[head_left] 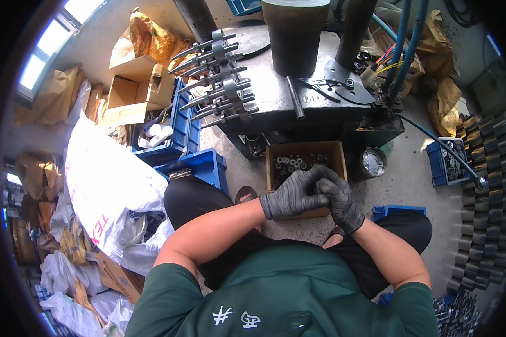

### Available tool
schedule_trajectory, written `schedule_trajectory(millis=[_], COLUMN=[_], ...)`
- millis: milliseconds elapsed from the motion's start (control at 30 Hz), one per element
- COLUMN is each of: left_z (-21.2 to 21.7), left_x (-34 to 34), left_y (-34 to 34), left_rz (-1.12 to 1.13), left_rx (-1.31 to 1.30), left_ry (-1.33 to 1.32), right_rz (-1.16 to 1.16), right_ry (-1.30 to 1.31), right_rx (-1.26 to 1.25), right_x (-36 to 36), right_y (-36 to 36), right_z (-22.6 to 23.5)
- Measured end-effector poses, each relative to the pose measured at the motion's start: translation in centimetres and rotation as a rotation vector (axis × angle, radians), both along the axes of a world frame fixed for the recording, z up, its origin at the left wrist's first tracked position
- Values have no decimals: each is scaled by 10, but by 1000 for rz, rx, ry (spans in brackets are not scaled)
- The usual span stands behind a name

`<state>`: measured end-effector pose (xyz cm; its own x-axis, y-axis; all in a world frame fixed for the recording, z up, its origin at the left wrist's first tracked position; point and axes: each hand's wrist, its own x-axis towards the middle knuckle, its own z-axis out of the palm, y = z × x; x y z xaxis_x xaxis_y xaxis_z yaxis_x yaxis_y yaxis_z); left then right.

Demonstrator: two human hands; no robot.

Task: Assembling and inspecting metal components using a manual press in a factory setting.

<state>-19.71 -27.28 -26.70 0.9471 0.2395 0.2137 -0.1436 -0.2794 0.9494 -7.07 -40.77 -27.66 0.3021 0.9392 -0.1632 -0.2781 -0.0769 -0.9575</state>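
My left hand [291,195] and my right hand [343,200], both in dark grey gloves, meet over an open cardboard box [334,151]. Their fingers are curled and pressed against each other. Anything held between them is hidden by the gloves. Small round metal parts with centre holes [289,163] lie in the box below, partly covered by my left hand.
Ahead stands a machine table [253,70] with a thick column [296,39], a metal rod [294,98] and a rack of pins [219,78]. A round can [372,163] is right of the box. Blue crates [208,171] and a white sack [109,180] stand left; stacked metal cylinders [489,208] line the right.
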Motion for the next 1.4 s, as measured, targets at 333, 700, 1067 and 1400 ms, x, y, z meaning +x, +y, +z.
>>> schedule_trajectory(millis=[333, 700, 1067, 1400], left_z=[-32, 66, 103, 137], left_x=[5, -10, -14, -65], left_y=[2, 53, 29, 68], left_rz=[197, 415, 471, 413], left_rx=[-408, -1060, 165, 230], left_ry=[30, -322, -104, -397], right_rz=[-113, 9, 343, 9], right_ry=[140, -247, 117, 29], right_rx=[-56, -239, -327, -202], right_x=[17, 51, 59, 72], right_y=[20, 28, 10, 27], right_z=[0, -7, 95, 30])
